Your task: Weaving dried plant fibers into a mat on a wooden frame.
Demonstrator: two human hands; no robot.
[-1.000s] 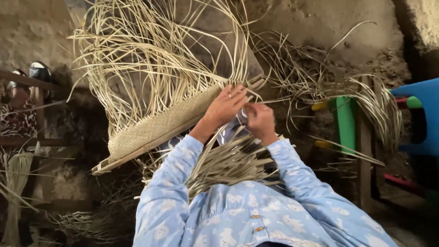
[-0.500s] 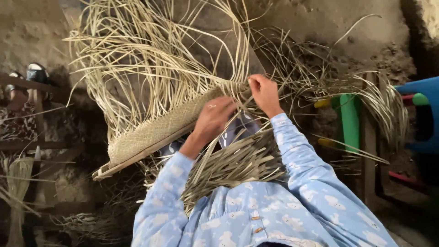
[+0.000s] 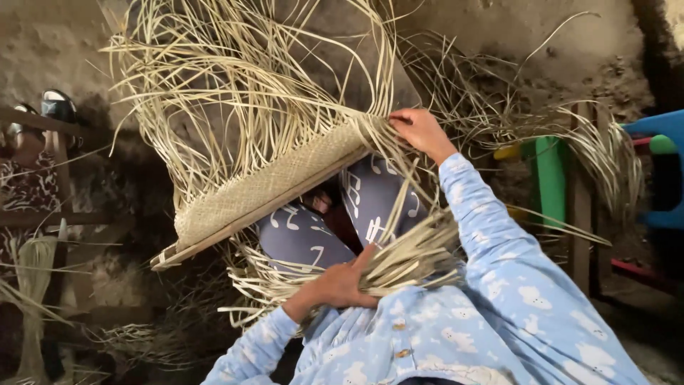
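A narrow woven straw mat (image 3: 263,187) lies slanted on a wooden board (image 3: 235,227) over my knees. Long loose straw strands (image 3: 242,85) fan up from its far edge. My right hand (image 3: 420,132) pinches a few of these strands at the mat's upper right end. A bundle of flat straw strips (image 3: 410,258) lies across my lap. On its left side my left hand (image 3: 340,284) grips the bundle, thumb raised. Both arms are in light blue patterned sleeves. My dark patterned trousers (image 3: 303,235) show under the board.
A green plastic piece (image 3: 550,180) and a blue one (image 3: 666,171) stand at the right behind a wooden post (image 3: 581,214). More straw (image 3: 598,153) hangs there. At the left are a sandal (image 3: 58,107), patterned cloth (image 3: 27,187) and a tied straw bunch (image 3: 32,274). The floor is earth.
My left hand has left the mat's edge and dropped to the strip bundle in my lap. My right hand moved up and right along the mat's end, holding strands.
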